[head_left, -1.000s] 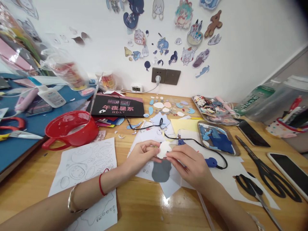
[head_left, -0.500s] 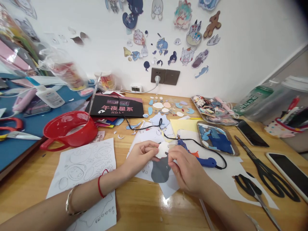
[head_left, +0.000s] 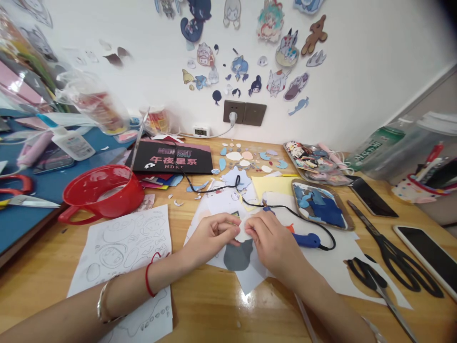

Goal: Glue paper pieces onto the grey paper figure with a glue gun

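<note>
Between both hands is a small white paper cutout [head_left: 243, 232], partly covered by fingers. My left hand [head_left: 219, 231] pinches its left side between thumb and fingers. My right hand [head_left: 267, 238] has its fingertips closed on the cutout's right edge. Just below them a dark grey rounded cutout [head_left: 237, 257] lies on white paper. A blue hot glue gun [head_left: 307, 240] rests behind my right hand, which hides part of it; its black cord loops across the papers. Farther back lies a pale blue cutout [head_left: 236, 179].
A sheet of pencil drawings [head_left: 121, 252] lies at the left, near a red mug [head_left: 103, 195]. Black scissors [head_left: 392, 252], another pair with black handles [head_left: 371, 281], a white phone [head_left: 428, 257] and a tray of blue pieces [head_left: 321, 207] occupy the right.
My right hand has moved left and slightly up, and its fingertips now meet the white cutout's right edge. My left hand keeps its pinch, shifted slightly.
</note>
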Demonstrator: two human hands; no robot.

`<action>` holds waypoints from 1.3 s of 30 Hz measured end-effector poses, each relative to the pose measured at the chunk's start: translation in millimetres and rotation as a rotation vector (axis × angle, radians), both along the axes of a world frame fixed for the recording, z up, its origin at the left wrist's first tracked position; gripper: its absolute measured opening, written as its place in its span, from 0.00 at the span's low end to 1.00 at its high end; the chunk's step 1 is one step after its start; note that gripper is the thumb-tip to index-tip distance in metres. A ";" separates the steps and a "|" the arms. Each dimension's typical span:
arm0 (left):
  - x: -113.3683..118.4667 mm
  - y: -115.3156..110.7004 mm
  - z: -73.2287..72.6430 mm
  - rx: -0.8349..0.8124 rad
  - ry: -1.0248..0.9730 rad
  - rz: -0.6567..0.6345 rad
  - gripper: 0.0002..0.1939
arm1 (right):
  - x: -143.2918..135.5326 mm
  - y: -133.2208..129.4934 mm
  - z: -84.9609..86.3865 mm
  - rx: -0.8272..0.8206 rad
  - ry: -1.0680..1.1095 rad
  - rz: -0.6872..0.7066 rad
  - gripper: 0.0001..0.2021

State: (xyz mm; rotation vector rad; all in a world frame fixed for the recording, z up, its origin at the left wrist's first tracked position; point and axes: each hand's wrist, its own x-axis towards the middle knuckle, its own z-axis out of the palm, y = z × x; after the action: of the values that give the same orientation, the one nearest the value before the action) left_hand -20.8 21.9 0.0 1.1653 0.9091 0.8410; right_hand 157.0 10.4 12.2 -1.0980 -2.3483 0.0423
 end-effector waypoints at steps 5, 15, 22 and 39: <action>1.4 2.3 -0.5 -0.026 -0.078 0.001 0.12 | 2.3 2.0 1.4 0.001 -0.027 -0.016 0.10; 1.9 -0.6 -5.8 0.057 -0.113 0.025 0.13 | -0.6 -2.1 4.1 -0.005 0.013 -0.043 0.05; -0.5 -5.5 -7.4 0.175 -0.016 0.017 0.17 | -7.7 -5.8 3.5 0.126 -0.080 -0.084 0.07; 3.4 -7.9 -13.4 0.188 0.006 0.012 0.16 | -16.0 -6.7 -1.5 0.321 -0.334 -0.198 0.10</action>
State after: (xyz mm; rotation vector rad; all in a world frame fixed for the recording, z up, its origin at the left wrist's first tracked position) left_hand -17.4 14.0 -13.5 1.3263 0.8557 0.9490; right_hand 141.0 3.7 10.7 -1.2391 -2.4005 -0.6114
